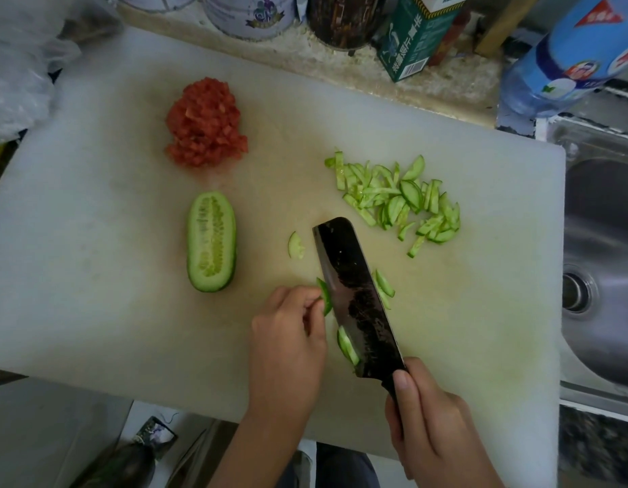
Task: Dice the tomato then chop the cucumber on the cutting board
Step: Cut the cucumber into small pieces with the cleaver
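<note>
White cutting board [94,276]: diced tomato [205,123] at eleven o'clock, uncut cucumber half [211,241] at nine. My left hand [288,332] pinches the cucumber end [325,299]; my right hand [428,424] clasps the cleaver [354,294]. I advise tucking fingertips back and keeping slices even.

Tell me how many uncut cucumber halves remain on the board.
1. The cucumber half lies cut side up, left of the cleaver and below the diced tomato. The left hand pinches only a small end piece; nothing more appears hidden.
</note>
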### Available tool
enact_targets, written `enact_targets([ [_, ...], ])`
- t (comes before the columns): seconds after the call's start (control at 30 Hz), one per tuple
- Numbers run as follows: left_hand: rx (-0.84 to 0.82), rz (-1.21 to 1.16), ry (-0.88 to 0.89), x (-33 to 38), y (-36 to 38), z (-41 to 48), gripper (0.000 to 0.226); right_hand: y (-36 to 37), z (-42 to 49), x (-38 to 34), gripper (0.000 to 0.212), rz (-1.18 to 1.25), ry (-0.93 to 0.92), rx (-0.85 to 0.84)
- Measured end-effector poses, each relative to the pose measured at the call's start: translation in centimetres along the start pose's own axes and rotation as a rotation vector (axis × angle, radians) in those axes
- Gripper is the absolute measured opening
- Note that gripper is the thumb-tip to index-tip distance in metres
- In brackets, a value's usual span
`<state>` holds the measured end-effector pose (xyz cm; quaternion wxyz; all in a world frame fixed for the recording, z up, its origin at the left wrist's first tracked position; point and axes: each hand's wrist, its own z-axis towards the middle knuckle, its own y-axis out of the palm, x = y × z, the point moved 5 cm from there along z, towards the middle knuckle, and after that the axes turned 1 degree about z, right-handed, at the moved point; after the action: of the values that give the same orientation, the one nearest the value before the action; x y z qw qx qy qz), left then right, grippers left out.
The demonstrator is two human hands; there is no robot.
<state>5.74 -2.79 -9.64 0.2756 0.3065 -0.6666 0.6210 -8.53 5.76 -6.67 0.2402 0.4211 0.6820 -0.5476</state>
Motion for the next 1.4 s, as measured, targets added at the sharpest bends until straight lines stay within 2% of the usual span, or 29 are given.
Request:
enact_targets([
  [0.13, -0.007, 0.007, -0.011, 0.0, 0.0, 0.1, 0.015, 0.3, 0.0, -0.2, 0.013, -0.101, -0.044, 0.009],
  [0.33, -0.002, -0.003, -0.024, -0.2, 0.0, 0.0, 0.014, 1.4, 0.6, -1.8, 0.036, -0.389, -0.036, 0.024],
  [0.57, -0.027, -0.049, -0.101, -0.1, -0.1, 0.4, 0.006, 2.1, 1.9, -1.8, 0.038, -0.356, 0.0, 0.001],
  [0.73, -0.028, -0.043, -0.141, 0.3, -0.1, 1.4, 0.019, 0.9, 1.3, -1.7, 0.018, -0.368, -0.036, 0.049],
  [0.83, -0.027, -0.056, -0.196, 0.1, -0.1, 1.3, 0.016, -0.7, 0.8, -0.9, 0.039, -0.327, 0.025, 0.065],
  [0.9, -0.032, -0.064, -0.2, 0.1, -0.1, 1.3, 0.016, -1.7, 0.9, -0.7, 0.043, -0.219, 0.044, 0.082],
  [1.03, -0.052, -0.04, -0.122, 0.1, -0.1, 1.2, 0.011, -2.8, 1.3, -1.2, 0.026, -0.122, 0.016, 0.032],
  [1.13, -0.053, -0.023, -0.043, -0.1, -0.4, 1.2, 0.004, -2.7, 1.4, -1.5, 0.026, -0.114, 0.011, 0.003],
  [1.23, 0.036, -0.034, -0.02, -0.3, -1.8, 1.8, 0.004, -2.4, 1.8, -1.6, 0.028, -0.103, 0.027, -0.001],
  [1.3, 0.097, 0.042, 0.051, -0.3, -2.5, 2.9, 0.004, -2.0, 2.1, -1.7, 0.029, -0.116, 0.033, -0.002],
  [1.4, 0.081, 0.212, 0.101, 0.0, -2.0, 4.7, 0.016, -1.1, 2.5, -2.1, 0.026, -0.123, 0.018, -0.014],
])
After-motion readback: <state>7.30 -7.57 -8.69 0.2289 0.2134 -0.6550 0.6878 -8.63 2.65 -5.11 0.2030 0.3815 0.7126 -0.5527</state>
